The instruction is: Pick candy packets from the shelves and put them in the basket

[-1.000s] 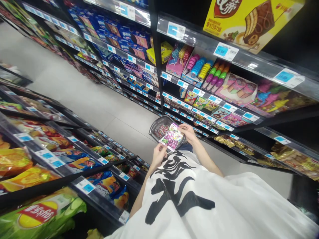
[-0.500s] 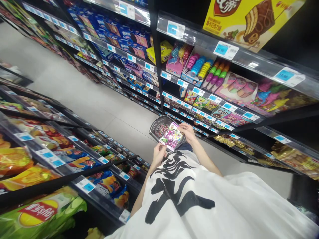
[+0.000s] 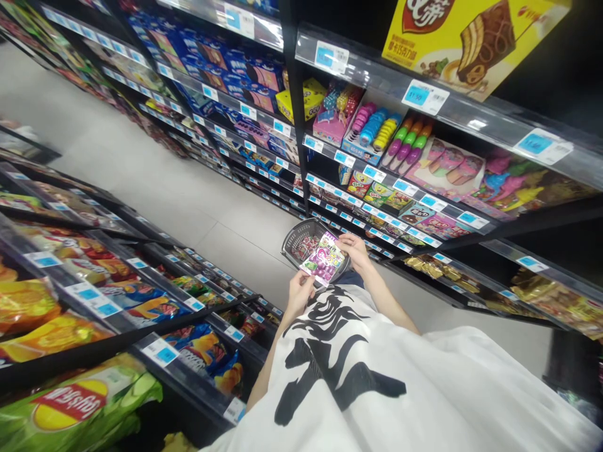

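A purple and white candy bag (image 3: 324, 258) with grapes printed on it is stretched between my two hands. My left hand (image 3: 300, 290) pinches its lower left corner. At its upper right edge, my right hand (image 3: 354, 248) grips it with closed fingers. Below and behind the bag is a dark grey shopping basket (image 3: 291, 242), partly covered by the bag and my right hand. Small red and white wrapped pieces (image 3: 308, 243) lie inside it; their kind is too small to tell.
Snack shelves flank the aisle floor (image 3: 198, 216). Chip bags (image 3: 80, 395) fill the left racks. To the right, a shelf edge (image 3: 372, 78) holds a yellow cake box (image 3: 471, 44), with colourful candy toys (image 3: 372, 129) below. A white shirt (image 3: 424, 376) covers my front.
Almost nothing differs. Both hands keep the candy bag in the same place, and the view has shifted very slightly.
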A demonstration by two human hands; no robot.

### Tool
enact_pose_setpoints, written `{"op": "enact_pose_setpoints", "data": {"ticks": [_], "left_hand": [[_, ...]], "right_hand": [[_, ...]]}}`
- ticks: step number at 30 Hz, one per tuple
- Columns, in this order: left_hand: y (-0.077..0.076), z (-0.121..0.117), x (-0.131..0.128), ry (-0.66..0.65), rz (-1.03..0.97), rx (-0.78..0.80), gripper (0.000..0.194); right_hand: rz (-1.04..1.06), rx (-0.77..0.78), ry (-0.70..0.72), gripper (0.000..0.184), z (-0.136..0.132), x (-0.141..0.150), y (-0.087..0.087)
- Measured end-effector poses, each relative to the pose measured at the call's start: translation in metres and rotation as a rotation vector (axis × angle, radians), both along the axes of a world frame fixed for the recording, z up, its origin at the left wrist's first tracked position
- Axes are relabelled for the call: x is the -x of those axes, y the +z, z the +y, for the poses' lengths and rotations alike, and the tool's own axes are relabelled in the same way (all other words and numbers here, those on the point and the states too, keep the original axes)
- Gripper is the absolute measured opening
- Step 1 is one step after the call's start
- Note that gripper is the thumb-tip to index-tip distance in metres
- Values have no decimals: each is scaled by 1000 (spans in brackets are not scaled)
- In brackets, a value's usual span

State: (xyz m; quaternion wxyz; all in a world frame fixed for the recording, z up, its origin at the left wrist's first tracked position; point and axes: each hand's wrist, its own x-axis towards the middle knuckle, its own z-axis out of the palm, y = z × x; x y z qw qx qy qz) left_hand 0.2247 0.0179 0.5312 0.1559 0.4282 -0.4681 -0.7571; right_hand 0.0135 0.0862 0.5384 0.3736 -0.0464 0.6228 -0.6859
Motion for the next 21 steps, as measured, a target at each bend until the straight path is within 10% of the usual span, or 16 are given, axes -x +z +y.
{"op": "enact_pose_setpoints", "data": {"ticks": [21], "left_hand": [[-16,-6,-9,58,-30,321,56]], "right_hand": [[-119,-31,151,39,-1,-3,16]]}}
